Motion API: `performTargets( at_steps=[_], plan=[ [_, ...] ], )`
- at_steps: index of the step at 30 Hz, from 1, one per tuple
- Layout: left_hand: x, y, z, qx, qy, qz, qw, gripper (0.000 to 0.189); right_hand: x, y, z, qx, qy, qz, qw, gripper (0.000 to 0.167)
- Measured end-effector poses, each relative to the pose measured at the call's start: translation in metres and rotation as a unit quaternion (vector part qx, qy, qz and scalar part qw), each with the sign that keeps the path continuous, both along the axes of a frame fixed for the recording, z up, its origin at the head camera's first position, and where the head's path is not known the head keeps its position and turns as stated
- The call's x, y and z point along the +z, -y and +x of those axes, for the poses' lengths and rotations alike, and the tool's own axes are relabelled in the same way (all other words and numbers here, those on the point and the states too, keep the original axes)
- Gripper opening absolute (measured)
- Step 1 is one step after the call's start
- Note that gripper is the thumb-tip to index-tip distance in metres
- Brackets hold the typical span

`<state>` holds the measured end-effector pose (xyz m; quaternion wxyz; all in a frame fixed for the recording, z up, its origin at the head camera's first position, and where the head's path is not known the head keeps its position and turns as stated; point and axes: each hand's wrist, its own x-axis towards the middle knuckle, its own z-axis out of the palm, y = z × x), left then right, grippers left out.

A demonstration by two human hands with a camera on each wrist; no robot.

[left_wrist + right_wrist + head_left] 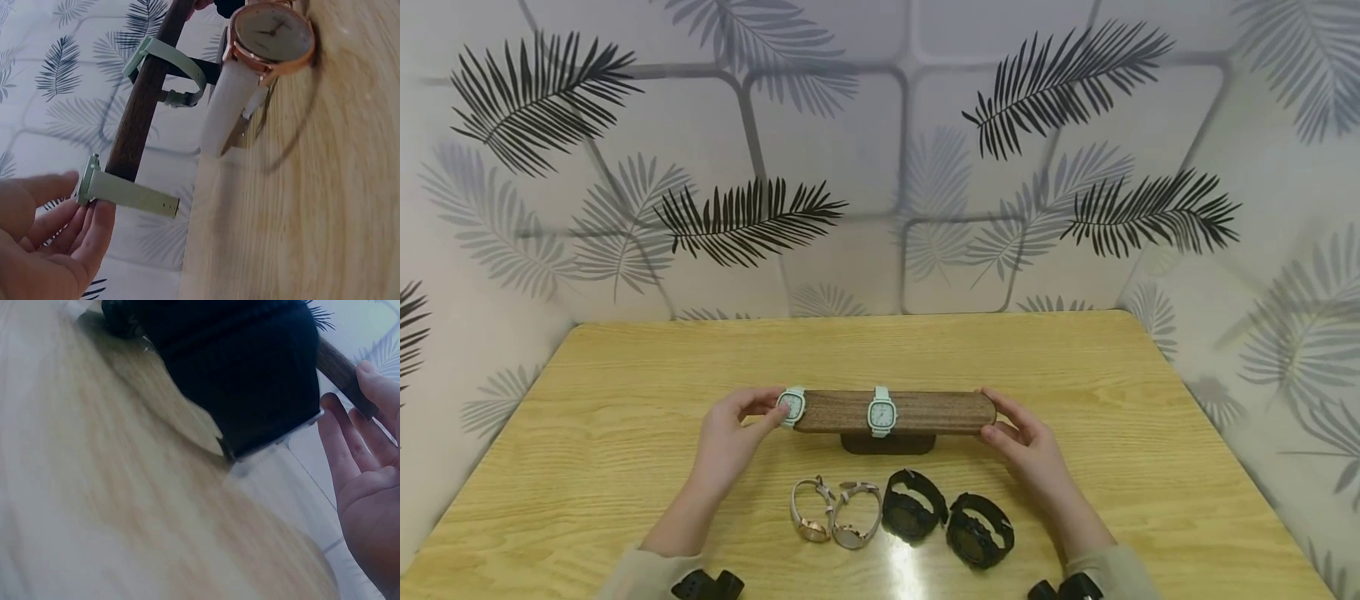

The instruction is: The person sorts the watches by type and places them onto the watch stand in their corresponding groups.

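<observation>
A dark wooden watch stand [936, 411], a long bar on a black base [887, 444], stands on the table. At its left end my left hand [718, 450] pinches a mint-green watch [792, 407] between thumb and fingers. That watch's strap [134, 195] lies across the bar's end, its holed tip hanging free in the left wrist view. A second mint-green watch [882, 412] is wrapped around the middle of the bar, its strap buckled beneath. My right hand [1037, 454] grips the bar's right end, thumb in front and fingers behind.
In front of the stand, two watches with pale straps and rose-gold cases, one at left [812, 531] and one beside it [850, 537], lie next to two black watches [910, 518], [972, 543]. A leaf-patterned wall [865, 267] borders the wooden table [625, 375].
</observation>
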<state>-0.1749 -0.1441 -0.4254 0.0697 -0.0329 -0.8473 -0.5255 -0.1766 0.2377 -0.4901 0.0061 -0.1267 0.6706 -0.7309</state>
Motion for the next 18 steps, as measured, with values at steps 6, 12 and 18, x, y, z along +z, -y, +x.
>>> performTargets(
  at_steps=[6, 12, 18],
  plan=[
    [-0.003, 0.008, 0.001, -0.045, -0.043, -0.052, 0.9967, 0.042, -0.001, 0.0, 0.0, 0.002, -0.001, -0.003, 1.0, 0.052],
    [-0.003, 0.009, 0.002, -0.057, -0.063, -0.065, 0.9942, 0.042, 0.0, 0.0, 0.0, 0.001, -0.001, -0.003, 1.0, 0.052],
    [-0.006, 0.011, -0.004, -0.095, -0.068, -0.087, 0.9894, 0.041, 0.001, 0.0, 0.001, -0.001, 0.001, 0.003, 1.0, 0.052]
  ],
)
